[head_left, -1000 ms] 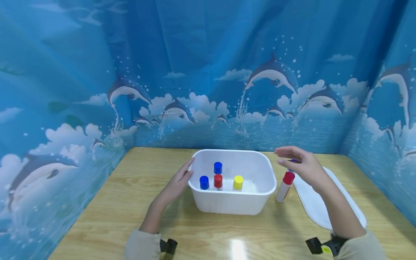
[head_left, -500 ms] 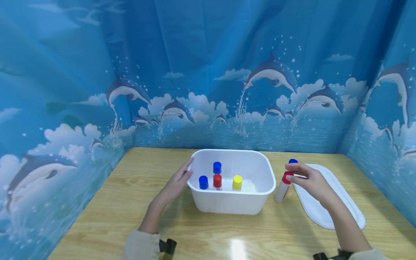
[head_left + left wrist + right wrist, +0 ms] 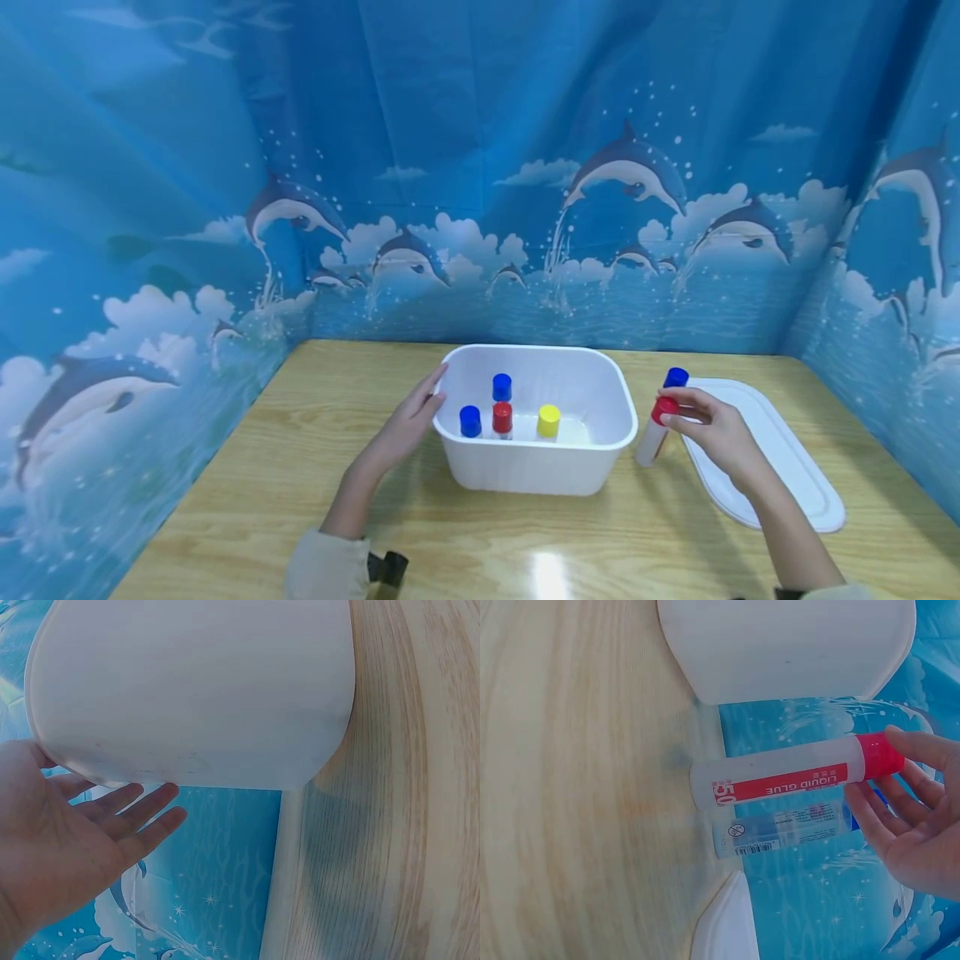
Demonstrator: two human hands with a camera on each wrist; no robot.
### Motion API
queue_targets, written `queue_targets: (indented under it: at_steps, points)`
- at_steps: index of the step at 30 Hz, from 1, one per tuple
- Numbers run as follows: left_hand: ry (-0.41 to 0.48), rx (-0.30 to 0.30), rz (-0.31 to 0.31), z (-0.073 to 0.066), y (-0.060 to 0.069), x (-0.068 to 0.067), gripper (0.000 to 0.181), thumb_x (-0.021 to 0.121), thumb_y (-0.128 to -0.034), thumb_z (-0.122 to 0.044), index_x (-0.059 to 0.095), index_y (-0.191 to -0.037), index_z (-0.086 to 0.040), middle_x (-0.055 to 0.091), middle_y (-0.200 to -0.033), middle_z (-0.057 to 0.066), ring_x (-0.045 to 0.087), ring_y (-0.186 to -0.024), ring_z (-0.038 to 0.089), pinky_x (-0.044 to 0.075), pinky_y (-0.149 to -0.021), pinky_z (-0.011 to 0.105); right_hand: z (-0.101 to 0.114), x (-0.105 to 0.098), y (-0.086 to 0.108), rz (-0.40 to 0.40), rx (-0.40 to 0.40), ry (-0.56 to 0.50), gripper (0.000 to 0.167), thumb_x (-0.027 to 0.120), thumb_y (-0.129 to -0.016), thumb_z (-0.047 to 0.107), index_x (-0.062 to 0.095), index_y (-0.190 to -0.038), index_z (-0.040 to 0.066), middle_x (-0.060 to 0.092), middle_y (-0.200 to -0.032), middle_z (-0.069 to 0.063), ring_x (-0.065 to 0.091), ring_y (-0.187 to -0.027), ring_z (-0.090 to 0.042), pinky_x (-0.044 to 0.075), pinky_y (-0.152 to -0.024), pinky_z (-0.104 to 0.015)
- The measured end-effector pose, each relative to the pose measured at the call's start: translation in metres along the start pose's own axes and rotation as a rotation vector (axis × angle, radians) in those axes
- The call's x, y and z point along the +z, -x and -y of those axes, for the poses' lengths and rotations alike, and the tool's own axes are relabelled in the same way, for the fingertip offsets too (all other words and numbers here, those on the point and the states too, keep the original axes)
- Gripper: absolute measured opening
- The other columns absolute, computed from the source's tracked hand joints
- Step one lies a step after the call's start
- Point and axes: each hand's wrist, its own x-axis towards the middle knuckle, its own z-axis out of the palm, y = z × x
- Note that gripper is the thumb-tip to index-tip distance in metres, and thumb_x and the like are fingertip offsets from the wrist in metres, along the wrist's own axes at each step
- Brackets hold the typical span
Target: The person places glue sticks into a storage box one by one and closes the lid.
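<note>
A white plastic box (image 3: 536,467) stands on the table, and bottles with blue, red and yellow caps stand inside it. My left hand (image 3: 408,421) rests against the box's left end at the rim; its fingers (image 3: 154,806) are fairly straight in the left wrist view. To the right of the box, my right hand (image 3: 712,437) pinches the red cap of a liquid glue bottle (image 3: 780,776) between thumb and fingers. That bottle is upright, its base on the table. Just behind it stands a second, blue-capped glue bottle (image 3: 787,829), partly hidden by the hand in the head view.
A white lid (image 3: 780,467) lies flat on the wooden table (image 3: 247,500) at the right, beside and under my right forearm. A blue dolphin-print curtain (image 3: 480,167) closes off the back and both sides.
My right hand has come down from above the bottles, uncovering the blue cap, and now pinches the red cap. My left hand and the box have stayed put.
</note>
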Motion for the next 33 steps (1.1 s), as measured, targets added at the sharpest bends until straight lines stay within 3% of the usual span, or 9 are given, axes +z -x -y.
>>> queue_targets:
  at_steps: [5, 13, 19, 21, 25, 27, 33]
  points:
    - [0.006, -0.032, 0.006, -0.002, 0.001, 0.0, 0.048, 0.036, -0.1012, -0.023, 0.023, -0.147, -0.012, 0.023, -0.148, 0.014, 0.029, -0.129, 0.035, 0.031, -0.101, 0.048, 0.003, 0.0, 0.0, 0.0, 0.008, 0.005, 0.054, 0.061, -0.089, 0.033, 0.048, -0.129, 0.0, 0.051, -0.124, -0.022, 0.05, -0.111, -0.036, 0.049, -0.084, -0.037]
    - [0.002, -0.008, 0.01, -0.001, 0.0, -0.001, 0.048, 0.037, -0.1011, -0.021, 0.024, -0.146, -0.008, 0.024, -0.147, 0.017, 0.031, -0.128, 0.037, 0.03, -0.101, 0.049, 0.024, -0.011, 0.001, -0.024, 0.016, 0.028, 0.058, 0.06, -0.089, 0.038, 0.047, -0.131, 0.001, 0.05, -0.125, -0.021, 0.051, -0.109, -0.033, 0.048, -0.085, -0.038]
    - [0.007, -0.018, 0.012, -0.002, 0.001, 0.0, 0.048, 0.036, -0.1011, -0.023, 0.024, -0.146, -0.011, 0.024, -0.147, 0.015, 0.03, -0.128, 0.036, 0.03, -0.101, 0.049, 0.046, -0.024, 0.001, -0.033, -0.008, 0.038, 0.06, 0.057, -0.09, 0.041, 0.045, -0.133, 0.001, 0.048, -0.125, -0.022, 0.047, -0.11, -0.036, 0.043, -0.087, -0.053]
    - [0.009, -0.027, 0.01, -0.002, 0.001, 0.0, 0.049, 0.036, -0.1011, -0.024, 0.023, -0.146, -0.012, 0.024, -0.148, 0.014, 0.03, -0.129, 0.035, 0.031, -0.101, 0.049, 0.052, -0.028, 0.0, -0.046, -0.035, 0.049, 0.057, 0.056, -0.09, 0.039, 0.045, -0.132, 0.002, 0.049, -0.124, -0.021, 0.049, -0.107, -0.03, 0.046, -0.085, -0.05]
    - [0.006, -0.028, 0.008, -0.001, 0.001, 0.0, 0.048, 0.036, -0.1011, -0.024, 0.024, -0.146, -0.012, 0.024, -0.148, 0.013, 0.031, -0.128, 0.035, 0.032, -0.1, 0.049, 0.063, -0.038, -0.002, -0.091, -0.095, 0.066, 0.051, 0.058, -0.09, 0.035, 0.049, -0.129, 0.003, 0.053, -0.118, -0.01, 0.053, -0.096, -0.01, 0.049, -0.077, -0.028]
    - [0.007, -0.028, 0.005, -0.001, 0.001, 0.0, 0.048, 0.037, -0.101, -0.024, 0.024, -0.146, -0.012, 0.024, -0.148, 0.013, 0.031, -0.128, 0.035, 0.032, -0.1, 0.048, 0.069, -0.042, -0.003, -0.11, -0.11, 0.075, 0.049, 0.059, -0.09, 0.034, 0.05, -0.129, 0.005, 0.054, -0.115, -0.007, 0.052, -0.093, -0.004, 0.049, -0.077, -0.027]
    - [0.006, -0.028, 0.006, -0.001, 0.0, 0.0, 0.048, 0.036, -0.1011, -0.023, 0.024, -0.146, -0.013, 0.024, -0.148, 0.013, 0.03, -0.129, 0.035, 0.031, -0.101, 0.049, 0.091, -0.051, -0.006, -0.144, -0.094, 0.128, 0.053, 0.058, -0.089, 0.039, 0.05, -0.131, 0.007, 0.052, -0.119, -0.011, 0.049, -0.101, -0.015, 0.049, -0.076, -0.029]
